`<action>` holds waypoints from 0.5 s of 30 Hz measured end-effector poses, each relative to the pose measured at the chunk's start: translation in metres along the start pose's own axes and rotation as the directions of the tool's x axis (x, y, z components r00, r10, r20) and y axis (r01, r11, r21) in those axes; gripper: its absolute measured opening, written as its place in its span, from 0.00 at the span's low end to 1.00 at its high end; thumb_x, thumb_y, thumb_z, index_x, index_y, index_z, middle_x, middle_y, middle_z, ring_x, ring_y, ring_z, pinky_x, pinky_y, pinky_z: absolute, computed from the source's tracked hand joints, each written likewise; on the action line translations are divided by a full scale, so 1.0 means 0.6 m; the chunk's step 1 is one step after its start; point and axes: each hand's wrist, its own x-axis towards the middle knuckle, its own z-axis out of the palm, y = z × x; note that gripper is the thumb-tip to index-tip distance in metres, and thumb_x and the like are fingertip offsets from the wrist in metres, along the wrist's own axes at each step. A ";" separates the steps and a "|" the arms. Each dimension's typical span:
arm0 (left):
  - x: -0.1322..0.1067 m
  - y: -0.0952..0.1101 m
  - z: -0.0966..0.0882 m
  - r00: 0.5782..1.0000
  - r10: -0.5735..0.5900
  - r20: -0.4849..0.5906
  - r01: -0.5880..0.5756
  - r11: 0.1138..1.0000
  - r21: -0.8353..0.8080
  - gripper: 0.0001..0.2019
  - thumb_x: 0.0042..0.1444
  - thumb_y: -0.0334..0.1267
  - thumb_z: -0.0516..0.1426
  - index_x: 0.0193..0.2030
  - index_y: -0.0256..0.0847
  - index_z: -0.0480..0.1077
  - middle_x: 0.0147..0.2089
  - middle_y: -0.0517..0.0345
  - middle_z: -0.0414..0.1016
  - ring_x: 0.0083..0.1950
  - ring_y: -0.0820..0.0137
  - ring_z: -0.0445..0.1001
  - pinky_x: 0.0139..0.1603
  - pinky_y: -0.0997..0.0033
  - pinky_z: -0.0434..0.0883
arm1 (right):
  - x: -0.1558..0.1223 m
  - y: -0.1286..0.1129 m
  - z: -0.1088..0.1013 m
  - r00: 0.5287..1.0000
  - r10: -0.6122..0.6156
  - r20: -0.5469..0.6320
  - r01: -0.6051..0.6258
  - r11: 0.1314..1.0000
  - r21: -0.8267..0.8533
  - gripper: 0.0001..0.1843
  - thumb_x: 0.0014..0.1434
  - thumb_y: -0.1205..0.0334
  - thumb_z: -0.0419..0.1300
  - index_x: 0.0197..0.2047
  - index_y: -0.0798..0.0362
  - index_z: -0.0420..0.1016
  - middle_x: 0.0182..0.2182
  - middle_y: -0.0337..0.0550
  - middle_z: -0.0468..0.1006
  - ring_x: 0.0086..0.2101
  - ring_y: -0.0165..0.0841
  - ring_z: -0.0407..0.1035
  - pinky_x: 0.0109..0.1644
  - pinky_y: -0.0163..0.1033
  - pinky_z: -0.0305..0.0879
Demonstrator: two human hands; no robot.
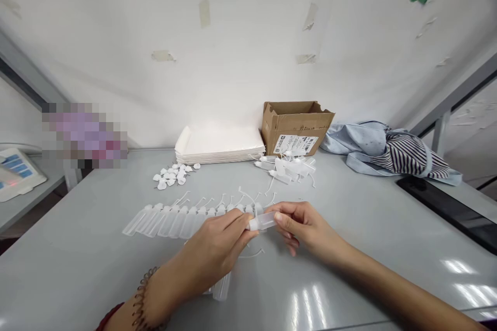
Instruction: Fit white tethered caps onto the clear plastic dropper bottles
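A small translucent plastic bottle (266, 220) with a white cap end is held level between my two hands, above the grey table. My left hand (213, 248) pinches its white cap end. The fingers of my right hand (305, 225) grip the opposite end of the bottle. Just behind my hands lies a row of similar bottles (182, 222), side by side, with thin curved white strips at their tops. Part of another translucent bottle (222, 287) shows below my left hand, which hides the rest.
Small white pieces (171, 177) lie in a loose cluster at the left. Behind them is a stack of white sheets (219, 142), beside an open cardboard box (297, 126). More bottles (293, 167) are heaped before the box. Blue cloth (357, 139) and a black slab (446, 209) lie at right.
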 end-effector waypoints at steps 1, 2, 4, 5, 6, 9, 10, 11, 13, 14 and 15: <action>0.000 0.001 0.000 1.000 -0.014 -0.003 0.014 1.000 -0.016 0.09 0.65 0.33 0.44 0.40 0.38 0.65 0.30 0.58 0.67 0.29 0.72 0.65 0.29 0.74 0.63 | 0.002 0.000 -0.001 0.999 0.027 0.030 -0.028 0.999 0.043 0.22 0.58 0.46 0.56 0.42 0.59 0.74 0.17 0.29 0.58 0.15 0.22 0.55 0.19 0.30 0.58; 0.001 0.001 -0.001 1.000 -0.028 -0.003 0.028 0.999 -0.026 0.09 0.64 0.33 0.45 0.40 0.38 0.65 0.30 0.58 0.68 0.29 0.72 0.65 0.28 0.74 0.63 | 0.003 0.000 -0.003 0.997 0.045 0.058 -0.050 0.996 0.072 0.22 0.58 0.47 0.56 0.41 0.59 0.74 0.17 0.30 0.59 0.15 0.21 0.55 0.19 0.30 0.58; 0.001 0.001 -0.001 0.998 -0.053 -0.016 0.053 0.998 -0.029 0.08 0.63 0.34 0.47 0.40 0.38 0.67 0.29 0.58 0.68 0.27 0.73 0.66 0.28 0.74 0.63 | 0.007 -0.002 -0.008 0.995 0.052 0.082 -0.060 0.993 0.103 0.20 0.58 0.48 0.57 0.39 0.59 0.74 0.18 0.31 0.61 0.15 0.21 0.55 0.19 0.30 0.59; 0.001 0.000 -0.002 0.997 -0.068 -0.035 0.067 0.997 -0.028 0.08 0.63 0.34 0.48 0.40 0.38 0.67 0.29 0.59 0.69 0.27 0.73 0.66 0.27 0.74 0.63 | 0.009 -0.004 -0.012 0.997 0.044 0.069 -0.051 0.992 0.112 0.20 0.58 0.48 0.57 0.37 0.59 0.73 0.18 0.31 0.61 0.15 0.21 0.55 0.19 0.30 0.58; 0.001 -0.002 -0.004 0.994 -0.087 -0.067 0.086 0.996 -0.026 0.08 0.62 0.35 0.49 0.42 0.38 0.68 0.29 0.59 0.69 0.27 0.73 0.67 0.27 0.75 0.64 | 0.012 -0.008 -0.018 0.999 0.031 0.038 -0.035 0.993 0.115 0.19 0.57 0.48 0.57 0.34 0.58 0.73 0.18 0.31 0.62 0.15 0.21 0.55 0.18 0.30 0.58; 0.003 -0.011 -0.013 0.962 -0.179 -0.206 0.177 0.984 -0.030 0.10 0.61 0.36 0.51 0.47 0.38 0.68 0.30 0.58 0.72 0.28 0.73 0.71 0.29 0.75 0.67 | 0.022 -0.021 -0.041 0.987 -0.046 -0.153 0.065 0.990 0.125 0.18 0.56 0.49 0.59 0.26 0.57 0.69 0.19 0.33 0.63 0.15 0.21 0.54 0.17 0.29 0.56; 0.004 -0.015 -0.016 0.942 -0.222 -0.252 0.220 0.975 -0.034 0.10 0.61 0.36 0.51 0.47 0.37 0.68 0.30 0.58 0.73 0.29 0.73 0.71 0.28 0.76 0.68 | 0.026 -0.026 -0.051 0.969 -0.078 -0.234 0.109 0.986 0.124 0.19 0.56 0.49 0.60 0.24 0.56 0.67 0.19 0.33 0.63 0.15 0.20 0.53 0.17 0.29 0.56; 0.005 -0.018 -0.020 0.920 -0.264 -0.290 0.263 0.964 -0.041 0.10 0.60 0.37 0.51 0.46 0.37 0.69 0.29 0.59 0.73 0.29 0.73 0.72 0.26 0.78 0.67 | 0.030 -0.031 -0.063 0.937 -0.106 -0.333 0.154 0.981 0.121 0.18 0.55 0.50 0.61 0.24 0.56 0.67 0.20 0.34 0.65 0.15 0.20 0.52 0.16 0.29 0.55; 0.006 -0.024 -0.023 0.878 -0.331 -0.345 0.333 0.941 -0.056 0.10 0.60 0.37 0.52 0.43 0.38 0.71 0.28 0.59 0.74 0.28 0.73 0.72 0.22 0.79 0.66 | 0.038 -0.038 -0.086 0.878 -0.127 -0.461 0.201 0.973 0.115 0.17 0.53 0.50 0.62 0.25 0.55 0.67 0.23 0.35 0.67 0.15 0.20 0.50 0.16 0.29 0.53; 0.007 -0.026 -0.023 0.863 -0.353 -0.362 0.355 0.933 -0.063 0.10 0.59 0.38 0.52 0.42 0.38 0.71 0.27 0.59 0.74 0.28 0.73 0.72 0.21 0.79 0.66 | 0.041 -0.039 -0.097 0.844 -0.112 -0.525 0.209 0.969 0.129 0.17 0.52 0.50 0.63 0.25 0.55 0.67 0.23 0.36 0.68 0.16 0.20 0.50 0.16 0.29 0.52; 0.007 -0.028 -0.021 0.852 -0.368 -0.372 0.370 0.926 -0.070 0.10 0.59 0.38 0.52 0.41 0.38 0.72 0.27 0.59 0.75 0.28 0.72 0.73 0.21 0.79 0.66 | 0.043 -0.039 -0.107 0.829 -0.102 -0.550 0.211 0.968 0.138 0.17 0.51 0.51 0.63 0.24 0.55 0.66 0.24 0.37 0.68 0.16 0.20 0.50 0.15 0.29 0.52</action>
